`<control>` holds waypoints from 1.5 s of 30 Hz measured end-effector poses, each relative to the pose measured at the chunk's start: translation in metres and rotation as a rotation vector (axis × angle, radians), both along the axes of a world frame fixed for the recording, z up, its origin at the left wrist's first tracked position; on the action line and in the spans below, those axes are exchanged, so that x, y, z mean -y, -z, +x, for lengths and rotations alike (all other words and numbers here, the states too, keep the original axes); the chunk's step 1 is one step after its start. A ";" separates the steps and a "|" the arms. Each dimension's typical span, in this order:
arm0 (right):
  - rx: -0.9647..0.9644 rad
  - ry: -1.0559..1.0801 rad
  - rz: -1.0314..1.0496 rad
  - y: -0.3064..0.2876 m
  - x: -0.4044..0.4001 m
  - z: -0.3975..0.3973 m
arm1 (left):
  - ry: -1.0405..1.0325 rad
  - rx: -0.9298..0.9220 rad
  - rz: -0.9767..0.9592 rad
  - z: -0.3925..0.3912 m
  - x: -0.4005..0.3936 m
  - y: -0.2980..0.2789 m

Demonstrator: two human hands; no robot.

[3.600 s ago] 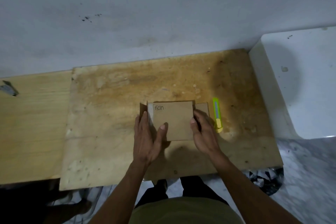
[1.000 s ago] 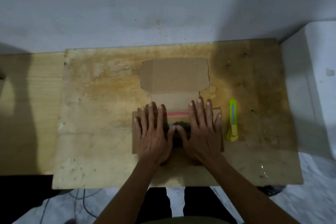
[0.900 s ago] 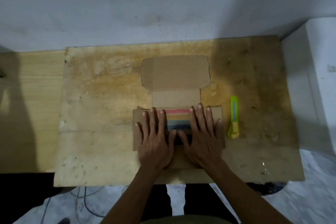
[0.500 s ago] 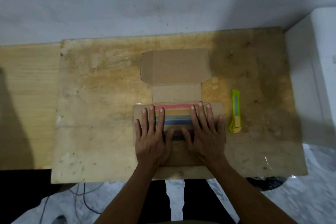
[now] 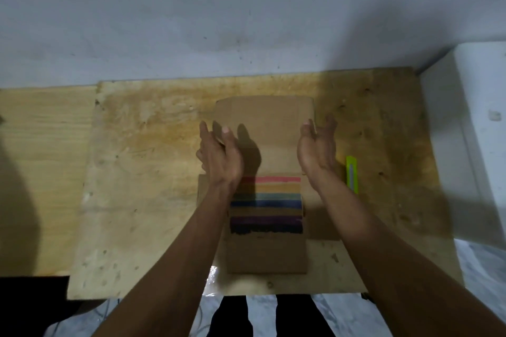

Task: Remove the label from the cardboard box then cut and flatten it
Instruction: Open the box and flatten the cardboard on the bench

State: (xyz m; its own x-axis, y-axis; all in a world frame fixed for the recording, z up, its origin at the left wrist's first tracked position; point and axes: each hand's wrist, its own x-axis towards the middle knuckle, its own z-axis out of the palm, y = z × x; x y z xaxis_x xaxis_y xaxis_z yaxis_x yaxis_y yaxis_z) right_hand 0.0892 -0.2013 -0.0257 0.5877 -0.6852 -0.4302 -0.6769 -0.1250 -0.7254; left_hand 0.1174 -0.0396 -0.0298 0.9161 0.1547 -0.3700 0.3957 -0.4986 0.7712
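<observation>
Both hands, left (image 5: 221, 156) and right (image 5: 317, 150), open, empty, above flattened cardboard box (image 5: 267, 252); green cutter (image 5: 351, 174) just right.

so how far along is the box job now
Mostly done: the cardboard box lies opened out flat on the wooden board, striped panel up. In hand: nothing; the left hand and right hand hover open above it. The utility knife lies beside it. Label removal can't be confirmed.
</observation>
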 end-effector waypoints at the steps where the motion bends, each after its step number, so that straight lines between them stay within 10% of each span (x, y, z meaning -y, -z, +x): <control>1: -0.024 0.061 0.063 0.002 0.004 0.004 | -0.054 -0.043 -0.032 0.007 0.000 0.001; 28: 0.312 0.288 0.867 -0.044 0.023 -0.053 | -0.261 -0.537 -0.721 -0.004 -0.052 -0.054; 40: 0.068 -0.279 0.646 -0.037 0.016 -0.110 | 0.237 -0.508 -0.373 -0.046 -0.072 -0.060; 45: -0.049 -0.741 -0.033 -0.025 -0.008 -0.134 | 0.522 -0.265 0.094 -0.078 -0.067 -0.043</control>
State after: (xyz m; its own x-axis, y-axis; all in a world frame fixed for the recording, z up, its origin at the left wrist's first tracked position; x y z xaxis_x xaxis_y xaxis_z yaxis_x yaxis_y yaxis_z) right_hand -0.0445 -0.1937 -0.0009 0.8817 -0.1295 -0.4538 -0.4380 -0.5823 -0.6849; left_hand 0.0389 0.0278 0.0134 0.7581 -0.2484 -0.6029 0.2523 -0.7408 0.6225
